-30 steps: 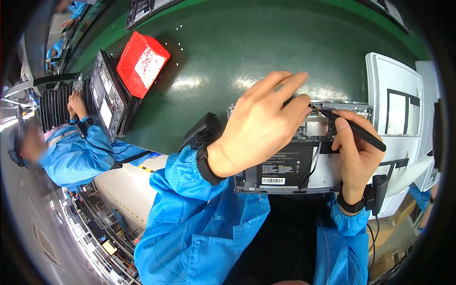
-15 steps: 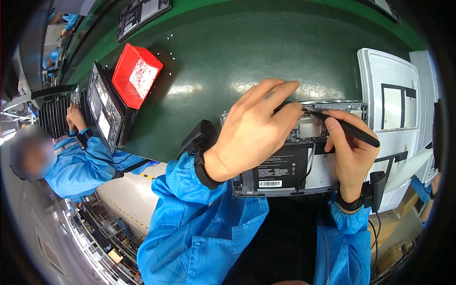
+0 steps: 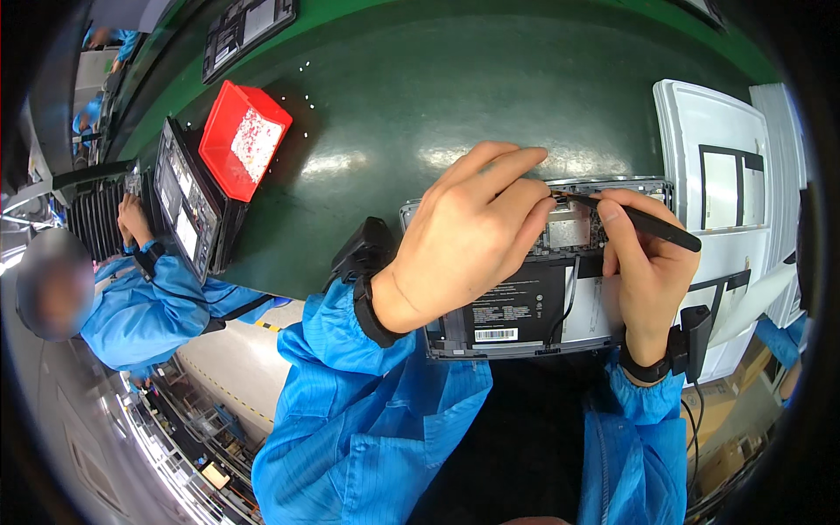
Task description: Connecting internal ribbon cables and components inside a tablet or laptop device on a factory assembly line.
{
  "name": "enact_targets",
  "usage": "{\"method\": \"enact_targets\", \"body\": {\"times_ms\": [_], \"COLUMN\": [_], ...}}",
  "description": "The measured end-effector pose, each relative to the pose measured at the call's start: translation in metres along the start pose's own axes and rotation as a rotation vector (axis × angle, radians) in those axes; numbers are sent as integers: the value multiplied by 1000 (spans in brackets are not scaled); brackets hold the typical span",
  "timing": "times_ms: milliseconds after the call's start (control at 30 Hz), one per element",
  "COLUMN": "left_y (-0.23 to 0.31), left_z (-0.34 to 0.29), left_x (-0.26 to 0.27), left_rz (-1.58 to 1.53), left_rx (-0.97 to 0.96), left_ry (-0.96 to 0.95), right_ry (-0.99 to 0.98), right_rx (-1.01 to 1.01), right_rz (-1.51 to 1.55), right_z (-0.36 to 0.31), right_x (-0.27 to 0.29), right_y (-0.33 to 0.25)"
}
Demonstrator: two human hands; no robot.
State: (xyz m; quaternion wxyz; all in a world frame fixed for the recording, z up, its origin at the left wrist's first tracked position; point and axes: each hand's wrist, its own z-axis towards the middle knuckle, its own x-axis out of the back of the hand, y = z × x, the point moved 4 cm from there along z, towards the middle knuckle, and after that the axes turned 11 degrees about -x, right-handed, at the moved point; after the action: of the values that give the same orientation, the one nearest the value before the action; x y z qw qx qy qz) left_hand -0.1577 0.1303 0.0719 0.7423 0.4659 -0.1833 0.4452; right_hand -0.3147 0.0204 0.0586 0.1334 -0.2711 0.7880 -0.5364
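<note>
An opened laptop base (image 3: 448, 353) lies in front of me at the table's near edge, showing its circuit board (image 3: 569, 233) and black battery (image 3: 512, 317). My right hand (image 3: 652, 284) pinches black tweezers (image 3: 652, 224), whose tip points left over the board's far edge. Spread over the laptop's left half, my left hand (image 3: 472, 227) has its bent thumb and forefinger drawn together by the tweezers' tip. Whatever lies between those fingers is hidden. Each wrist wears a black strap with a small black device.
A red bin (image 3: 229, 157) with small white pieces leans by a stack of opened laptops (image 3: 188, 206) at left; several white bits lie beside it. White foam trays (image 3: 713, 114) stand at right. Another person (image 3: 162, 297) in blue works at far left.
The tweezers' tip has shifted slightly left and away from me, closer to my left fingertips. The whole view has moved a little. My left hand keeps nearly the same pose.
</note>
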Motion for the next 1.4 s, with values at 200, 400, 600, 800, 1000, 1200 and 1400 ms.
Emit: {"method": "enact_targets", "body": {"times_ms": [200,400,600,800,1000,1200,1400], "left_y": [0,0,-4,-21,-36,-47,-57], "left_z": [1,2,1,9,14,17,15], "left_x": [-1,-2,0,2,-3,-7,-12], "left_rz": [-14,-26,-32,-236,-425,-568,-639], "left_rx": [11,24,119,370,462,538,532], "left_ry": [1,-34,-21,-239,-353,-443,-501], "right_ry": [23,30,31,40,50,53,58], "right_rx": [-4,-26,-19,2,-4,-1,6], "right_rz": [-23,-41,-58,-33,-21,-18,-31], "right_z": [1,3,5,4,3,3,4], "right_x": [-3,-2,-5,-4,-4,-4,-5], "right_y": [0,-2,-2,0,0,-1,-2]}}
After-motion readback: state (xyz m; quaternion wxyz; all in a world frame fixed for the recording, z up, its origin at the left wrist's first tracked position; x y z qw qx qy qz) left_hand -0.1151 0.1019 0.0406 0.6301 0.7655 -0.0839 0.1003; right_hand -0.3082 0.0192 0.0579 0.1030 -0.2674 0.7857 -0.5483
